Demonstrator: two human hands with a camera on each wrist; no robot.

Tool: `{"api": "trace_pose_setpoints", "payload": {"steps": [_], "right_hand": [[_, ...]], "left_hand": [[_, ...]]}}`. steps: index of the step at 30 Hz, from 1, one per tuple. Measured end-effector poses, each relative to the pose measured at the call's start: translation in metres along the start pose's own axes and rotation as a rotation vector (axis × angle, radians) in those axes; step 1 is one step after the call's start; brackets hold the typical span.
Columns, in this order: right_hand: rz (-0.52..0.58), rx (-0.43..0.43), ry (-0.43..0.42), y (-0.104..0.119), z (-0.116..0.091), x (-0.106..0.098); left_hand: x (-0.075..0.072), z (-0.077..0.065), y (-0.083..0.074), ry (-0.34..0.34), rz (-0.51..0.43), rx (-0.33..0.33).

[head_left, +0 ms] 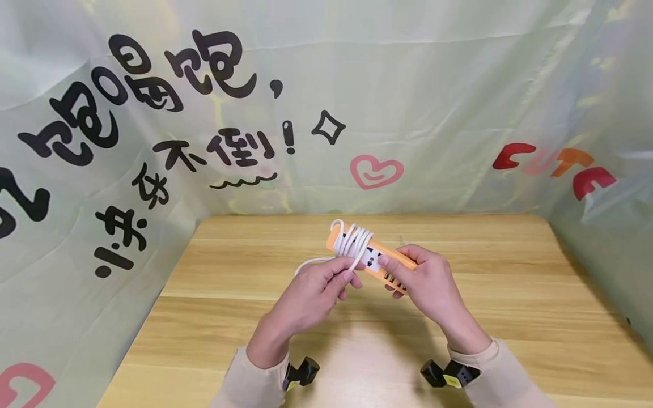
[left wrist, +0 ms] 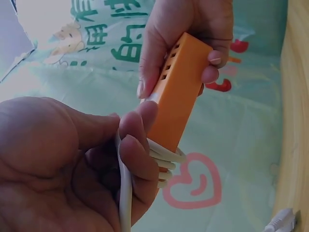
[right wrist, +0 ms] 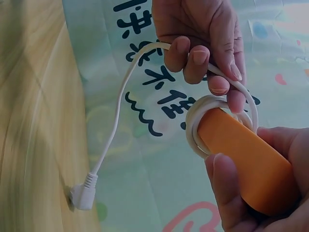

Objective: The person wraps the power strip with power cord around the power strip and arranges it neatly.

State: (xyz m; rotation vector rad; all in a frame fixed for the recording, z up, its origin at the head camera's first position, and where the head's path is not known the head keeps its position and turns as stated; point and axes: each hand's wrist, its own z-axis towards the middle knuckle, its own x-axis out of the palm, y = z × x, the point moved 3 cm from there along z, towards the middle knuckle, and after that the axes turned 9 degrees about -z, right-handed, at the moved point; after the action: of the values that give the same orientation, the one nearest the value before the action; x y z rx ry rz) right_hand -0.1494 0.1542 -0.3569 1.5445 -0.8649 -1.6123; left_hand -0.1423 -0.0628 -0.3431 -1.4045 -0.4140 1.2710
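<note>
An orange power strip [head_left: 403,258] with a white socket face tilts above the table. My right hand [head_left: 431,280] grips its lower right end, thumb on the socket face and fingers beneath. White cord [head_left: 357,241] is wound in several loops round the strip's far end. With thumb and fingers, my left hand [head_left: 313,292] pinches the cord just beside those loops. In the right wrist view the free cord [right wrist: 116,111] runs from the left hand down to a white plug [right wrist: 83,195] at the table surface. The plug is hidden behind the left hand in the head view.
A wooden table [head_left: 214,317] lies under both hands. Behind and at the sides hangs a pale green cloth [head_left: 439,102] with black lettering, a pink heart and coloured letters. Small black cameras [head_left: 306,371] are strapped to both wrists.
</note>
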Motion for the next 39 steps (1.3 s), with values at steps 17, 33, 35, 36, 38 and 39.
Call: {"api": "trace_pose_setpoints", "payload": {"steps": [17,33,35,36,38,39], "right_hand": [[0.082,0.037,-0.012,-0.002,0.001,-0.003],[0.231,0.072,-0.04,-0.001,0.002,-0.011],[0.262,0.078,-0.046,-0.001,0.002,-0.014],[0.281,0.08,-0.053,-0.001,0.002,-0.015],[0.333,0.074,-0.077,-0.001,0.002,-0.019],[0.359,0.068,-0.091,-0.001,0.003,-0.021]], "left_hand": [[0.009,0.002,0.003,0.011,-0.032,-0.115],[0.014,0.001,0.011,0.048,-0.028,-0.141],[0.014,0.003,0.012,0.058,-0.089,-0.132],[0.014,0.003,0.013,0.056,-0.116,-0.134],[0.012,0.004,0.015,0.038,-0.139,-0.151],[0.011,0.005,0.017,0.026,-0.138,-0.164]]}}
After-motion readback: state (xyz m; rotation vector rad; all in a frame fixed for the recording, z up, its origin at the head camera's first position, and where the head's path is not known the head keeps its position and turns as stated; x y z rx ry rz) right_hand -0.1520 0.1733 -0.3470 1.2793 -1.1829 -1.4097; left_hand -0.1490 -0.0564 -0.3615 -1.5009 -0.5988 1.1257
